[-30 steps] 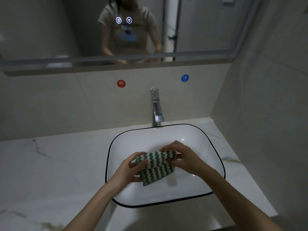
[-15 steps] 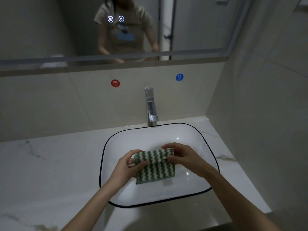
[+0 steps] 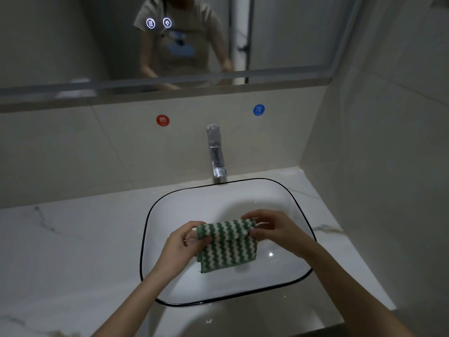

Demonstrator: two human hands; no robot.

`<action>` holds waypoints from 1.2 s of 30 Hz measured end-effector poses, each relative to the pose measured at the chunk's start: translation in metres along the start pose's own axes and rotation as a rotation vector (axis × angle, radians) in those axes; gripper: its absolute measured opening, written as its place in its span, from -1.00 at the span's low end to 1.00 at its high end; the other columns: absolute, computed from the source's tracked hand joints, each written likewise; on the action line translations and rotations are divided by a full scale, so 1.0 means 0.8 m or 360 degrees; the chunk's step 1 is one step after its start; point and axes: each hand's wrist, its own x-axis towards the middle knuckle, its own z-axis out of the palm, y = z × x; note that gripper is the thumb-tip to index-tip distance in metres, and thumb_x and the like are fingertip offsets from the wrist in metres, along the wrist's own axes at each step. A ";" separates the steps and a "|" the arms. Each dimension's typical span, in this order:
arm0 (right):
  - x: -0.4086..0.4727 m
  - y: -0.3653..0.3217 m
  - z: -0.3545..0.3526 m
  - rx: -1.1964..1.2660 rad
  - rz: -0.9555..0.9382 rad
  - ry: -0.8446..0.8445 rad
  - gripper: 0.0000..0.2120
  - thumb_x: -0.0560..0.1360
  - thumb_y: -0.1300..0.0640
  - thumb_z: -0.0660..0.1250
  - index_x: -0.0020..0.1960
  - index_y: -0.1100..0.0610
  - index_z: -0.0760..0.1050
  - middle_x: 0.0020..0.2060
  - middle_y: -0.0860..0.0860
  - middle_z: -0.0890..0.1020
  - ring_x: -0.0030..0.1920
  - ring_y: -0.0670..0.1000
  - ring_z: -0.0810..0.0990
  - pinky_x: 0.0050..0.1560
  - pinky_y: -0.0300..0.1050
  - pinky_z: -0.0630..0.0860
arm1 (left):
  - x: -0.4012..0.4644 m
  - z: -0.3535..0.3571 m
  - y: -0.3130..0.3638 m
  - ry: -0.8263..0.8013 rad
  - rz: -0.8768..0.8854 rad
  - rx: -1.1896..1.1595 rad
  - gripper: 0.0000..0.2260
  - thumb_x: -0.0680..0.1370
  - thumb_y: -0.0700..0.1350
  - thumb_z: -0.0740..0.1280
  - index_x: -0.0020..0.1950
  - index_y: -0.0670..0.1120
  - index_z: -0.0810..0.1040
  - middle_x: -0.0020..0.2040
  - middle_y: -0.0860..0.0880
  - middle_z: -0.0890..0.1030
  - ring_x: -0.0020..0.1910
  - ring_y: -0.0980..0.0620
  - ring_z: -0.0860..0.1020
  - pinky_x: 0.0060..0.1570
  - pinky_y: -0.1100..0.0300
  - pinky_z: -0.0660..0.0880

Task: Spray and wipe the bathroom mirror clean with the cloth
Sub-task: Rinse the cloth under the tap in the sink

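Both hands, left hand (image 3: 181, 242) and right hand (image 3: 273, 229), pinched the soft, light, floppy cloth (image 3: 227, 244) by its folded top corners, fingers curled round them.

My view is dim and greyish; a small glint sits in the sink (image 3: 271, 254), edges bow outward, and the mirror (image 3: 73, 45) reflection looks perhaps slightly blurred.

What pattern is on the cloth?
Green and white zigzag stripes on the cloth, clearest in the head view.
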 end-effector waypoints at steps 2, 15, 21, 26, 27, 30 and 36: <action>0.002 0.003 0.000 0.0027 -0.0052 0.0042 -0.72 0.45 0.42 0.37 0.11 0.20 0.58 0.02 0.18 0.62 0.00 0.15 0.65 0.00 -0.02 0.61 | 0.000 0.002 0.002 -0.0045 -0.0060 -0.0096 -0.84 0.50 -0.27 0.37 0.04 -0.08 0.58 -0.06 -0.02 0.67 -0.06 -0.07 0.64 -0.20 0.20 0.57; 0.018 0.011 0.017 -0.0132 -0.0294 0.0193 -0.63 0.35 0.57 0.30 -0.14 0.11 0.60 -0.08 0.06 0.64 0.00 0.07 0.62 0.03 0.02 0.61 | 0.009 0.000 0.020 -0.0412 -0.0981 -0.0919 -0.75 0.44 -0.02 0.39 0.03 -0.12 0.56 -0.06 -0.26 0.56 -0.19 -0.11 0.52 -0.15 0.11 0.49; 0.017 0.010 0.006 0.0118 -0.0114 -0.0063 -0.72 0.39 0.50 0.36 0.04 0.26 0.58 0.05 0.17 0.62 0.12 0.14 0.59 0.08 -0.04 0.57 | 0.006 0.002 0.012 -0.0167 -0.0720 -0.0790 -0.77 0.48 -0.32 0.35 0.13 -0.27 0.54 0.03 -0.24 0.65 -0.09 -0.08 0.64 -0.10 0.17 0.61; 0.013 0.009 0.008 0.0139 0.0116 -0.0239 -0.66 0.53 0.17 0.33 0.30 0.11 0.45 0.16 0.08 0.60 0.18 0.06 0.59 0.17 -0.06 0.53 | -0.001 0.002 0.013 -0.0146 -0.0491 -0.0664 -0.71 0.43 -0.37 0.42 0.13 -0.22 0.53 0.00 -0.22 0.66 -0.03 -0.12 0.64 -0.03 0.12 0.60; 0.013 0.010 0.012 0.0073 0.0120 -0.0262 -0.68 0.55 0.11 0.30 0.29 0.11 0.46 0.16 0.06 0.60 0.18 0.04 0.59 0.18 -0.06 0.53 | -0.002 0.001 0.013 -0.0172 -0.0437 -0.0608 -0.66 0.39 -0.32 0.45 0.14 -0.19 0.53 0.02 -0.23 0.66 0.00 -0.15 0.64 0.03 0.08 0.58; 0.014 0.009 0.022 -0.0048 0.0148 -0.0291 -0.72 0.56 0.03 0.27 0.24 0.09 0.50 0.13 0.01 0.60 0.14 -0.01 0.59 0.12 -0.13 0.54 | -0.007 0.000 0.014 -0.0218 -0.0332 -0.0520 -0.62 0.34 -0.23 0.45 0.15 -0.18 0.51 0.02 -0.23 0.65 0.03 -0.19 0.62 0.08 0.03 0.56; 0.016 0.005 0.026 -0.0005 0.0265 -0.0334 -0.68 0.47 -0.02 0.38 0.13 0.15 0.53 0.05 0.10 0.62 0.04 0.07 0.64 0.02 -0.01 0.60 | -0.010 -0.009 0.013 -0.0205 -0.0248 -0.0389 -0.67 0.38 -0.27 0.48 0.12 -0.15 0.53 -0.01 -0.20 0.67 0.00 -0.17 0.64 0.02 0.07 0.58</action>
